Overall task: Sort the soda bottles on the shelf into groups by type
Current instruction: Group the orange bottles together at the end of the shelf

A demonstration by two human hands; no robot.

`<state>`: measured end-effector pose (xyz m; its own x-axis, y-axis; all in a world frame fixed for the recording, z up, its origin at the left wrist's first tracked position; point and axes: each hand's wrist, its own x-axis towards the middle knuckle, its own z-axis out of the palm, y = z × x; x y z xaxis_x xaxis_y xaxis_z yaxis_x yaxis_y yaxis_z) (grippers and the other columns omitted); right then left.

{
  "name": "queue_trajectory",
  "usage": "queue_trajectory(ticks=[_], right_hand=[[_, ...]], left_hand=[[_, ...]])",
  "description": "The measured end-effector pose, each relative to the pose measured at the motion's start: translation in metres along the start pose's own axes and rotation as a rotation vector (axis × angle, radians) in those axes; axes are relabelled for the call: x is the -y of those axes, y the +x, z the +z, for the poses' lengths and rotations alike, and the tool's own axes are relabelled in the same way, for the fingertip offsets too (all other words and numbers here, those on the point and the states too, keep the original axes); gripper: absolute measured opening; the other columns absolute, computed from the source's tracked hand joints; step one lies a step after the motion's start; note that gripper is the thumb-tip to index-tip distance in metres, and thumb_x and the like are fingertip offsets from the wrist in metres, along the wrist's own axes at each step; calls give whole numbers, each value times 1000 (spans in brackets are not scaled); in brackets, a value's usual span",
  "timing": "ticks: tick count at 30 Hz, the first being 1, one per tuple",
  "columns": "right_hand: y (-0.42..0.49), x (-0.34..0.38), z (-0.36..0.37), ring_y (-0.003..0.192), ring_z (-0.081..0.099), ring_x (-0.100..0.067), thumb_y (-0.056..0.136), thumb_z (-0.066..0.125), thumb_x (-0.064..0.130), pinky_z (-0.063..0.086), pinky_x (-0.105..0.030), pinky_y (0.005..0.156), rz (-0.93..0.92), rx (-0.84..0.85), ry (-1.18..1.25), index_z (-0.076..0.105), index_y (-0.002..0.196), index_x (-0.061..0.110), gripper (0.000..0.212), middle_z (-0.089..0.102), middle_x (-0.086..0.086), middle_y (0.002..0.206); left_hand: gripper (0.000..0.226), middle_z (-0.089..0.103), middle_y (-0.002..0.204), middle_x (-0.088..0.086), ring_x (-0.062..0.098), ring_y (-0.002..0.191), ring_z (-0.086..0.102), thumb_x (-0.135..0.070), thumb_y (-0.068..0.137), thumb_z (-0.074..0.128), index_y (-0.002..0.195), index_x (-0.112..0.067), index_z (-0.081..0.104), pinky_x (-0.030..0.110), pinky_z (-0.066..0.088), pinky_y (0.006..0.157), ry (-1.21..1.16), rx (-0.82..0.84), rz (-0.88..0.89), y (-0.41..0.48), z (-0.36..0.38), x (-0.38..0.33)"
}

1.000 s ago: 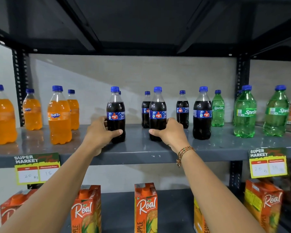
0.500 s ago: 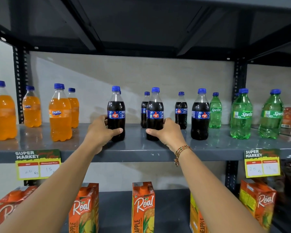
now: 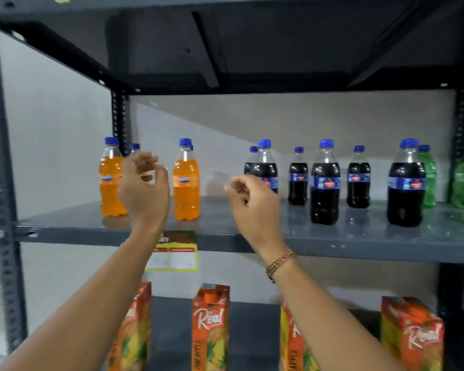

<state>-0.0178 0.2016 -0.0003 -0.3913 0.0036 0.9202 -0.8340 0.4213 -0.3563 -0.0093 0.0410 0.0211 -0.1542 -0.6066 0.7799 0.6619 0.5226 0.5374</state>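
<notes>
On the grey shelf (image 3: 359,236) stand orange soda bottles (image 3: 186,183) at the left, dark cola bottles (image 3: 325,188) in the middle and green soda bottles (image 3: 427,178) at the right edge. All have blue caps and stand upright. My left hand (image 3: 144,188) hovers between two orange bottles, partly hiding one further back. It holds nothing and its fingers are loosely curled. In front of the leftmost cola bottle (image 3: 265,167) my right hand (image 3: 252,207) is raised, also with nothing in it, fingers loosely bent and apart.
A yellow price tag (image 3: 177,258) hangs on the shelf's front edge. Orange juice cartons (image 3: 210,328) stand on the shelf below. A dark upper shelf (image 3: 252,49) overhangs the bottles. Metal uprights (image 3: 0,183) frame the left side.
Both hands have let go of the two cola bottles they held and lifted off the shelf. The view has swung left, so the bottles now sit further right.
</notes>
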Motion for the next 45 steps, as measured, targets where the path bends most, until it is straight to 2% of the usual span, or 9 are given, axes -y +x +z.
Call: queue_trajectory(ticks=[3, 6, 10, 14, 18, 24, 32, 39, 45], right_hand=[[8, 23, 48, 109, 59, -22, 87, 63, 27, 48, -33, 93, 292, 222, 69, 59, 116, 6, 36, 64, -10, 116], [12, 24, 67, 101, 60, -21, 83, 68, 33, 41, -28, 75, 465, 295, 60, 54, 104, 15, 31, 60, -3, 99], [23, 17, 89, 93, 58, -20, 76, 75, 37, 43, -32, 75, 637, 323, 99, 51, 103, 13, 43, 58, 0, 97], [24, 11, 101, 98, 64, -24, 73, 78, 31, 52, -38, 85, 648, 359, 31, 60, 99, 11, 38, 68, -7, 104], [25, 9, 102, 103, 63, -28, 73, 79, 30, 52, -45, 91, 661, 371, -21, 59, 106, 10, 43, 67, -9, 110], [24, 7, 102, 104, 63, -28, 74, 77, 34, 51, -38, 86, 639, 369, -62, 59, 110, 10, 46, 67, -9, 114], [22, 7, 104, 106, 63, -28, 76, 73, 43, 51, -37, 85, 604, 392, -161, 57, 114, 11, 53, 66, -9, 117], [22, 13, 105, 106, 63, -27, 77, 71, 45, 45, -30, 77, 564, 425, -221, 58, 111, 9, 52, 66, -10, 115], [22, 13, 105, 106, 63, -27, 76, 71, 46, 47, -31, 79, 550, 422, -232, 57, 111, 8, 54, 66, -11, 114]], left_hand=[[50, 53, 129, 9, 21, 118, 50, -19, 82, 62, 128, -9, 47, 16, 37, 91, 160, -57, -115, 35, -34, 33], [81, 35, 146, 14, 27, 136, 32, -25, 76, 69, 142, -6, 27, 33, 28, 111, 332, 109, -254, 53, -52, 56], [86, 36, 144, 20, 35, 132, 35, -20, 73, 74, 140, -2, 24, 44, 35, 102, 474, 300, -375, 67, -67, 77], [77, 45, 139, 15, 34, 122, 46, -27, 77, 72, 138, -8, 29, 44, 42, 92, 464, 470, -450, 73, -71, 90], [54, 59, 124, 12, 25, 100, 55, -28, 76, 73, 121, -12, 49, 39, 46, 82, 422, 537, -452, 78, -74, 100], [40, 63, 118, 14, 31, 103, 60, -28, 81, 68, 114, -8, 58, 42, 48, 85, 452, 516, -504, 81, -73, 105], [50, 59, 127, 16, 34, 112, 57, -28, 82, 67, 125, -5, 54, 46, 46, 92, 461, 485, -512, 80, -72, 104], [51, 59, 127, 16, 35, 113, 56, -25, 81, 68, 125, -4, 53, 46, 46, 92, 433, 470, -522, 79, -73, 103], [54, 57, 129, 16, 36, 114, 55, -26, 81, 67, 128, -4, 51, 46, 46, 92, 456, 470, -518, 79, -71, 103]])
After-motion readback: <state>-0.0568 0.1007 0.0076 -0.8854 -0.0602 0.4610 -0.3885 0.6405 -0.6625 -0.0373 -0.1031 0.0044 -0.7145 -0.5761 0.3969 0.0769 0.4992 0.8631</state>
